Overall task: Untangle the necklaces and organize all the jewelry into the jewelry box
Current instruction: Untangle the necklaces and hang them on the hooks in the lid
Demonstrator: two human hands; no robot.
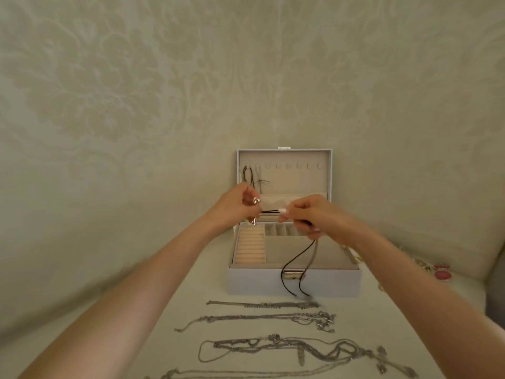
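Note:
A pale jewelry box [293, 281] stands open on the cloth, its lid upright with a row of hooks. Two dark cord necklaces [252, 177] hang from the leftmost hooks. Above the box, my left hand [236, 205] grips a rose-gold pendant [255, 201] and one end of a black cord necklace [293, 265]. My right hand [306, 214] pinches the same cord, which runs taut between both hands. Its long loop hangs down over the box's front clasp [293, 274]. Several silver chains lie in rows before the box: [262, 305], [259, 318], [300, 348].
The box tray holds a ring-roll section [251, 248] at left and small compartments at the back. Red and gold small jewelry [441, 270] lies to the right of the box. A patterned wall rises close behind. A grey edge shows at the far right.

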